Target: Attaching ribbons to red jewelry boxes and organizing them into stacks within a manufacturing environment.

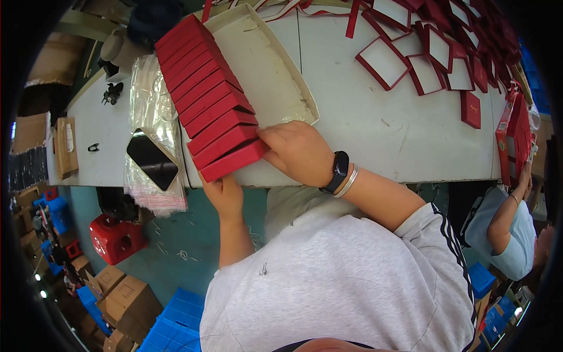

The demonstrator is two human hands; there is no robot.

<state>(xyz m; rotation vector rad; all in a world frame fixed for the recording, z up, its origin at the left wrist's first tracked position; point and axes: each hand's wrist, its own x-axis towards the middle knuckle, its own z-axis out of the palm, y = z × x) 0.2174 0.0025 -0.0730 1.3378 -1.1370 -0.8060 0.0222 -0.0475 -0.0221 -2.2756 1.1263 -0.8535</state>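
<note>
Red boxes (208,100) stand in a slanted row, near end by the table's (399,141) front edge; on my feed the R hand (302,152) has fingers curled in, pinching the nearest ones' R ends, while the L hand (224,196) is up against the nearest box, fingertips hidden, so can't tell how far it's closed. Just L, I see a phone (152,159) on clear plastic bags (145,88). Beyond, a cream tray (281,70) runs alongside, w/ red-rimmed box parts (384,63) piled far R.

Tabletop (381,132) free between tray (272,64) and scattered boxes (440,50); red box row (205,97) blocks left.
</note>
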